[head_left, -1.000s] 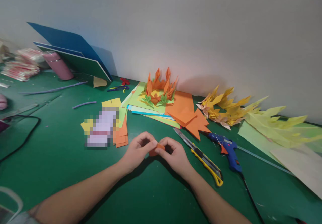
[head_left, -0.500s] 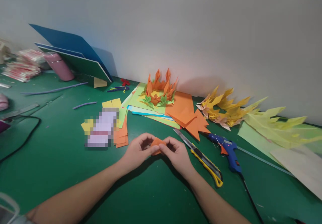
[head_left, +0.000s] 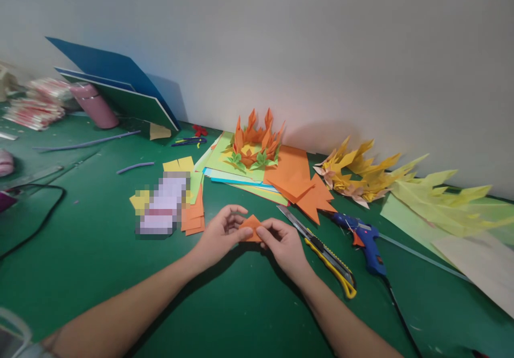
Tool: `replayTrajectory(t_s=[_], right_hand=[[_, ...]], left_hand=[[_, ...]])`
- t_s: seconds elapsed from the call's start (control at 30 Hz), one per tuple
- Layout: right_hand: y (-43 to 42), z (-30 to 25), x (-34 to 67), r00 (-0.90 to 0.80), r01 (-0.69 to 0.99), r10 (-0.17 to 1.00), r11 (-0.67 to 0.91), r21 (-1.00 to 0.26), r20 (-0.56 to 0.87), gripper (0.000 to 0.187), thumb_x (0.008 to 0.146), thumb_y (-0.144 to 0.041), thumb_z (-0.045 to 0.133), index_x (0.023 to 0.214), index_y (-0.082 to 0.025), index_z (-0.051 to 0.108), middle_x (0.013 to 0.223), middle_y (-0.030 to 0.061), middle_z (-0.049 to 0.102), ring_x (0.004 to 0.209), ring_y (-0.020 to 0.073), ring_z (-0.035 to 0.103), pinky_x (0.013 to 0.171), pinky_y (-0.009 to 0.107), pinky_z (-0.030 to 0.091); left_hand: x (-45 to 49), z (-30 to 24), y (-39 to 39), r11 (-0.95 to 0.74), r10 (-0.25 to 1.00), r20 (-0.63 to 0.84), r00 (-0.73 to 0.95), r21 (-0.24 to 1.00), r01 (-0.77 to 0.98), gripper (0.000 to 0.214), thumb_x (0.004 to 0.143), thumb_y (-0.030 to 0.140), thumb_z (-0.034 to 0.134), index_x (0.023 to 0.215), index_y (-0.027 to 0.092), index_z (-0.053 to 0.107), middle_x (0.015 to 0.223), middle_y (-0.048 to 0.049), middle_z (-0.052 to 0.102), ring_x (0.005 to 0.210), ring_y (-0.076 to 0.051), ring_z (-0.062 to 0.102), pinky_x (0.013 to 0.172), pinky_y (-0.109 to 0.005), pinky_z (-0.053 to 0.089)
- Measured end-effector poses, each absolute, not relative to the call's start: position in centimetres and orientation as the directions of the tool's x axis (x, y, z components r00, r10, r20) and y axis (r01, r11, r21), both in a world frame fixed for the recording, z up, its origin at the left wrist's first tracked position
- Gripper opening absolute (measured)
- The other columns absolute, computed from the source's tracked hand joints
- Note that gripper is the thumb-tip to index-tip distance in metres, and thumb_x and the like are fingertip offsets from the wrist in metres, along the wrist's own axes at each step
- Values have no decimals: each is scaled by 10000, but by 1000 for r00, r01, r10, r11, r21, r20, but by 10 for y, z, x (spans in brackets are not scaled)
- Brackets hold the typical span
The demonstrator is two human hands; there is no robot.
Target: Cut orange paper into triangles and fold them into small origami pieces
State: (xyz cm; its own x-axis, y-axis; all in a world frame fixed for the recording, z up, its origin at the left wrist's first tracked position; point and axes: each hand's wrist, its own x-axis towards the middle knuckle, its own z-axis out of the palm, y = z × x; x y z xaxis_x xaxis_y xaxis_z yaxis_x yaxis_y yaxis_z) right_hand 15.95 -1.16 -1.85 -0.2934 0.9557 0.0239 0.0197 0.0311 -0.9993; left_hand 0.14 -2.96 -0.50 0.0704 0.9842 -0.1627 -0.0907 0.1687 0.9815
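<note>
The small orange paper [head_left: 251, 224] is located at near centre, over the green table [head_left: 249, 315]. The left hand [head_left: 223, 235] pinches it at its left side, thumb uppermost; the right hand [head_left: 284, 245] pinches it at its right side, with its fingers curled. Orange slips [head_left: 193, 218] lie to the left of the left hand. Right of the right hand lies a utility knife [head_left: 317, 243], blade exposed; farther right, a blue glue gun [head_left: 367, 240]. An orange paper ring [head_left: 250, 158] stands on sheets beyond.
</note>
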Motion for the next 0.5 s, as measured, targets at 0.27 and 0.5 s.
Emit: replayTrajectory(t_s=[0.27,0.5], right_hand=[[-13,-22,158,-339,-38,941,-16,-999,-2,307,701,-456,659,817,-186,572,567,-37,559,457,96,507,470,225,445],[-14,-22,156,-326,-101,942,46,-994,76,273,736,-440,640,781,-219,487,657,-38,549,532,107,566,541,241,502]], left_hand=[[3,-1,-32,173,980,-162,113,980,-94,331,641,283,735,843,169,499,735,45,560,637,-76,541,581,-196,429],[6,-2,-33,88,996,-88,5,988,-126,325,665,299,711,814,201,439,655,91,484,530,-57,506,547,-197,445]])
